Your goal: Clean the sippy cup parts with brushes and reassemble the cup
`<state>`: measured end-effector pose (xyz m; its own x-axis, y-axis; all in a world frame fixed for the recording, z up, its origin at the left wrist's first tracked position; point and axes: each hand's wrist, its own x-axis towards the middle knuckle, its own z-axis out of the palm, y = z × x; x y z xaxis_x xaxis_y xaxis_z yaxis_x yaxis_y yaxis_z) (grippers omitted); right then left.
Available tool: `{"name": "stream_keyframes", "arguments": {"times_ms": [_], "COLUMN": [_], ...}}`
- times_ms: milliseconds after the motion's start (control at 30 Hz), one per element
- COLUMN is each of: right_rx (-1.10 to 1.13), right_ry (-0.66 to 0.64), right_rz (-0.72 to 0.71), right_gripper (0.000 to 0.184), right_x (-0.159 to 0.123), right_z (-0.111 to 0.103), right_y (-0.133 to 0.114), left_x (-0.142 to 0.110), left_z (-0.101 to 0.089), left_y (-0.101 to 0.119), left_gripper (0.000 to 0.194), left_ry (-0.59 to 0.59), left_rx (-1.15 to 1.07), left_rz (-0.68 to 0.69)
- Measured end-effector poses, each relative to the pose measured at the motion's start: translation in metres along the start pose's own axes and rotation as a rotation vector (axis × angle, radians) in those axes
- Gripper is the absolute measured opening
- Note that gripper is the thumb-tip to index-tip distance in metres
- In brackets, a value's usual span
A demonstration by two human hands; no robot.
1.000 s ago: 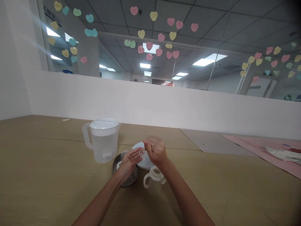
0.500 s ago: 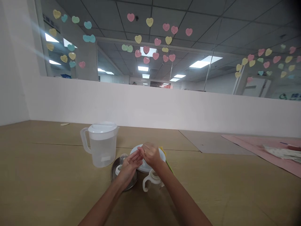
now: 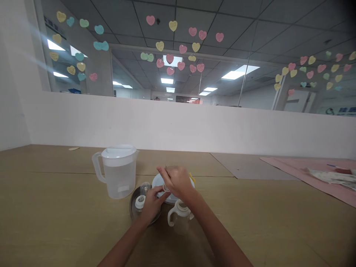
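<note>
My two hands meet over a white bowl on the wooden table. My left hand is curled, fingertips pinching a small clear part that sits between both hands. My right hand is closed above it, gripping a thin stick-like tool whose tip pokes up above the fingers. Just below my right wrist stands a clear baby cup with handles. A round metal tray lies under my left hand and carries a white ring piece and a clear cap.
A lidded translucent pitcher of water stands left of the tray. A pink mat with a plastic bag lies at the far right. A low white wall with heart-stickered glass runs along the table's back edge.
Both hands dropped from a raised position down toward the bowl. My left palm, open and flat a second ago, has curled onto the small clear part. The view shifted slightly right.
</note>
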<state>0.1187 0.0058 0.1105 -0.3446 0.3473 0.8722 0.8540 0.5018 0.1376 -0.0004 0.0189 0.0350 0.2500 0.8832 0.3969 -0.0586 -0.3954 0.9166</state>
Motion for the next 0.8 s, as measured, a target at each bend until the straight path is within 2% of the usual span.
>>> {"name": "stream_keyframes", "arguments": {"times_ms": [100, 200, 333, 433, 633, 800], "right_rx": [0.153, 0.245, 0.146, 0.043, 0.091, 0.098], "right_ry": [-0.071, -0.045, 0.043, 0.028, -0.11, -0.356], "right_rz": [0.094, 0.159, 0.006, -0.093, -0.085, -0.114], "right_gripper": [0.043, 0.047, 0.035, 0.025, 0.019, 0.018], "right_x": [0.003, 0.004, 0.002, -0.002, -0.011, -0.014], "right_z": [-0.013, -0.02, -0.011, 0.004, 0.024, 0.029], "right_y": [-0.008, -0.011, -0.004, 0.004, 0.014, 0.01], "left_x": [-0.002, -0.002, -0.001, -0.001, -0.001, -0.002], "left_z": [-0.001, -0.002, -0.001, -0.001, -0.004, -0.008], "left_y": [0.002, -0.001, -0.008, -0.015, -0.015, -0.003], "left_gripper": [0.012, 0.013, 0.016, 0.016, 0.015, 0.015], "left_ry": [0.055, 0.101, 0.076, 0.074, 0.15, 0.149], "left_rx": [0.099, 0.136, 0.097, 0.052, 0.078, 0.077], "left_rz": [0.06, 0.073, 0.078, 0.059, 0.008, 0.027]}}
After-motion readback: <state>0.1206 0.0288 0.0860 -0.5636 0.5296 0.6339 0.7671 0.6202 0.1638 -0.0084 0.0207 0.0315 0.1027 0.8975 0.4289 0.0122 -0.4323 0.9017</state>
